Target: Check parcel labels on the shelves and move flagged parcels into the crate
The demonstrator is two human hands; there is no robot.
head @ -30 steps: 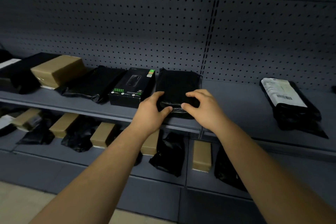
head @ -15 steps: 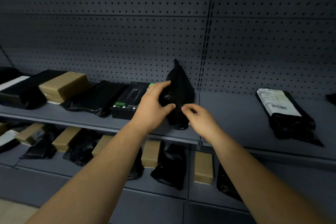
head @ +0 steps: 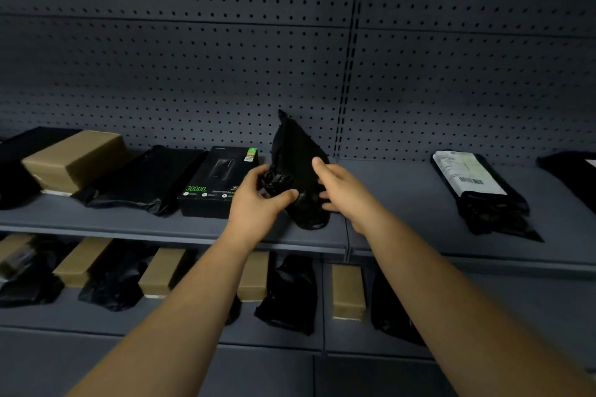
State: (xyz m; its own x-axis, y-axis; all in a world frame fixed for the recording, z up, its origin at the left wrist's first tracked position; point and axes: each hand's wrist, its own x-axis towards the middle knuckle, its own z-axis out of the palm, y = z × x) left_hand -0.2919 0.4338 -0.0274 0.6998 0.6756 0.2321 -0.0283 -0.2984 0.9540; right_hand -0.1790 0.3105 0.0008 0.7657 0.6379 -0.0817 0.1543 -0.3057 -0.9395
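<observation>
The left hand (head: 258, 206) and right hand (head: 346, 195) curl their fingers (head: 287, 195) round the bag (head: 295, 151), standing it up on the shelf (head: 403, 200), likely to find its label.

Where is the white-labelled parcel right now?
Head view: the white-labelled parcel lies flat on the upper shelf, right side, well apart from the upright black bag.
</observation>
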